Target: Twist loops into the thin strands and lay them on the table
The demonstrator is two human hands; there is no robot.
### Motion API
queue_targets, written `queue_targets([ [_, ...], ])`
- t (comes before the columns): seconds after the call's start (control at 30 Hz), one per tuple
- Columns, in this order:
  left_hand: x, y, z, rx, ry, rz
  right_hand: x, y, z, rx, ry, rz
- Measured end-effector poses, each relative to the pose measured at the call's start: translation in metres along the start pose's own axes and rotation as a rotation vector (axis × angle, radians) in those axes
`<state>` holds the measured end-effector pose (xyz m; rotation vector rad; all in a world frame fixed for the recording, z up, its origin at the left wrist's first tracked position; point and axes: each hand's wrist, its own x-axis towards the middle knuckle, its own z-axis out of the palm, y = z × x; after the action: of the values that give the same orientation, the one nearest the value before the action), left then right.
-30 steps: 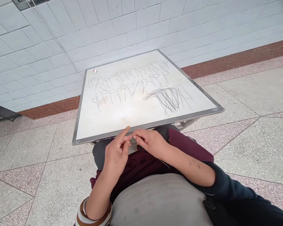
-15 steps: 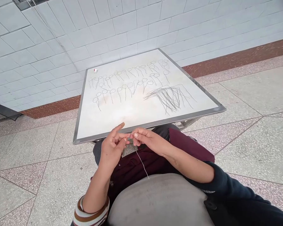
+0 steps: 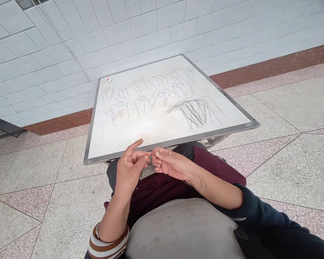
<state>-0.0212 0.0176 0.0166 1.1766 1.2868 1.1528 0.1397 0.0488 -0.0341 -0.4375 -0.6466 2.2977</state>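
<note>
Over my lap, just off the table's front edge, my left hand (image 3: 131,165) pinches one end of a thin wire (image 3: 179,176) between thumb and fingertips. Close beside it, my right hand (image 3: 170,162) grips the same wire with thumb and finger; its loose end trails under the palm towards the wrist. On the white table (image 3: 118,144) lie rows of wires with looped ends (image 3: 137,102). A tangled pile of straight dark wires (image 3: 196,111) rests on the right part of the tabletop.
A small red and white object (image 3: 109,80) sits at the table's far left corner. Behind the table stands a white tiled wall (image 3: 143,25). Dark red cloth (image 3: 218,165) covers my lap, close under my hands.
My right hand has turned, and the wire's free end has swung from hanging down to pointing right under the palm. My left hand has barely moved.
</note>
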Motion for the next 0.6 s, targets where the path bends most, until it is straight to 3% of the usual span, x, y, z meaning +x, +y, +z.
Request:
queue_targets([
  [0.6, 0.0003, -0.0004, 0.0018, 0.015, -0.013, 0.038, -0.0005, 0.0029, -0.0028, -0.167, 0.029, -0.025],
])
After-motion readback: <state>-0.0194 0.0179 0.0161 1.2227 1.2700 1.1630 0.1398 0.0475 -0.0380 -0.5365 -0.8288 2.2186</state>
